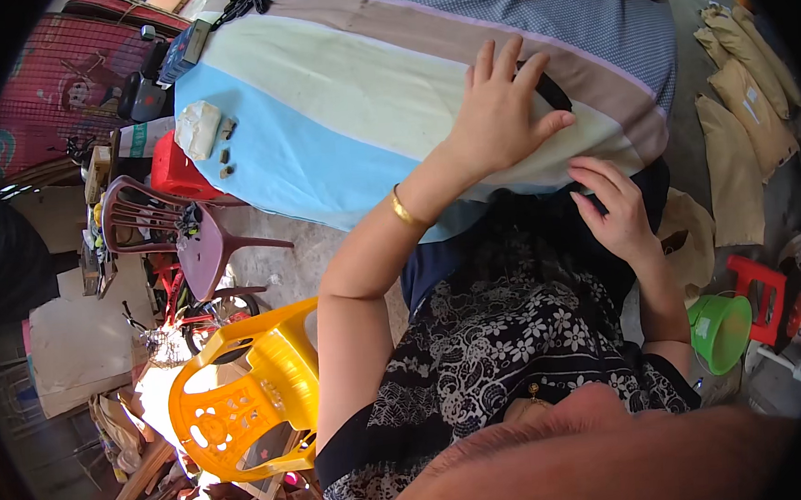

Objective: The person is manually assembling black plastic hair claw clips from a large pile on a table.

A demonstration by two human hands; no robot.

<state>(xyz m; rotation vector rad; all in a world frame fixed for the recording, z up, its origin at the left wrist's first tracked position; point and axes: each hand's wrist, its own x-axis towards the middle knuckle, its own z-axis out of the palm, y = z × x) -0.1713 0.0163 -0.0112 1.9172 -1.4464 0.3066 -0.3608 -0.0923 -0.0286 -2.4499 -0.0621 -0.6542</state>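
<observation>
My left hand (502, 106) lies flat with fingers spread on a striped cloth (336, 98) of pale blue, cream and tan that covers a table. It rests over a curved black strap (554, 91) that shows past the fingertips. A gold bracelet (405, 211) sits on that wrist. My right hand (616, 207) is at the table's near edge, fingers curled and pinching a dark piece (593, 198) there; whether it belongs to the same strap is hidden. A black floral garment (516, 335) covers my body below.
A whitish lump (197, 127) and small bits lie on the cloth's left side. On the floor at left stand a yellow plastic chair (244, 397), a maroon chair (189, 240) and a red stool (171, 168). At right are tan sacks (740, 110), a green bucket (722, 327) and a red stool (760, 288).
</observation>
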